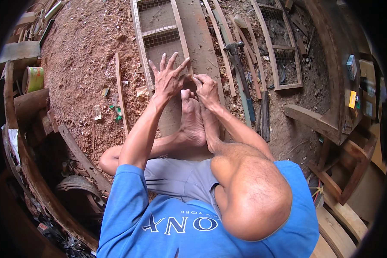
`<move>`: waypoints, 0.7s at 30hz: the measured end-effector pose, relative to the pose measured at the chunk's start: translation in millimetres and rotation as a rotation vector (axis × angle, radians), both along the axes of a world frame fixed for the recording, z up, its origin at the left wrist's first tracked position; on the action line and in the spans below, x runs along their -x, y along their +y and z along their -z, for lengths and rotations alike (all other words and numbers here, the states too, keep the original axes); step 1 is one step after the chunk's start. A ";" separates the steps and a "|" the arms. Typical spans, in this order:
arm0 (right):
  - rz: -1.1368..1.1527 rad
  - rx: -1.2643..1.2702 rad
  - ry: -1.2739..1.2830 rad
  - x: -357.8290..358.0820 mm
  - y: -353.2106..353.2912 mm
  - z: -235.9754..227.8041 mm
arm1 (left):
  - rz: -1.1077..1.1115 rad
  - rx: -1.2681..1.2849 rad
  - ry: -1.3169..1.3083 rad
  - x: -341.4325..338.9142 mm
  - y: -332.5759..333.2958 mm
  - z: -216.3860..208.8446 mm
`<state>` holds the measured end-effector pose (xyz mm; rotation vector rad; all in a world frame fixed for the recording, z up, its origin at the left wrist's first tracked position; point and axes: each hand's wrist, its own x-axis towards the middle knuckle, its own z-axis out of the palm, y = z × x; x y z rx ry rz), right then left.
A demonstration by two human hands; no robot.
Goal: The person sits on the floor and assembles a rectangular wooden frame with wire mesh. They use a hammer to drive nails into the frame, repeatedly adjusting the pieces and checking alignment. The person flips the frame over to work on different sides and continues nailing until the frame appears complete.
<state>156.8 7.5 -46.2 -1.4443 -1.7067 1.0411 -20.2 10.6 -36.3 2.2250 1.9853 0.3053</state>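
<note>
My left hand (167, 79) is over the near end of a wooden frame (182, 41) with wire mesh stretched across it. Its fingers are spread wide and point away from me. Close beside it, my right hand (207, 91) is closed, thumb and fingertips pinched together at the frame's near right corner. What they pinch is too small to make out. My bare feet (192, 120) are just below both hands, against the board (193, 26) under the frame. A hammer (241, 69) with a dark head lies to the right, out of my hands.
Thin wooden strips (221, 43) lie right of the board, with a second mesh frame (299, 64) beyond them. A single strip (121, 90) rests on shavings at left. Timber (311, 120) and a wooden stool-like frame (352, 172) stand at right; a green tin (34, 79) is at far left.
</note>
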 end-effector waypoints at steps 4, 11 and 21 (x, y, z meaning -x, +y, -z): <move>0.005 -0.016 0.070 -2.1 -3.0 1.3 | 0.018 0.036 0.038 2.1 1.4 3.2; -0.228 -0.137 0.065 -21.4 14.9 6.2 | 0.028 -0.016 -0.020 1.5 0.3 0.1; -0.255 -0.308 -0.122 -21.8 10.2 11.1 | 0.051 0.042 0.034 -0.8 -3.0 1.5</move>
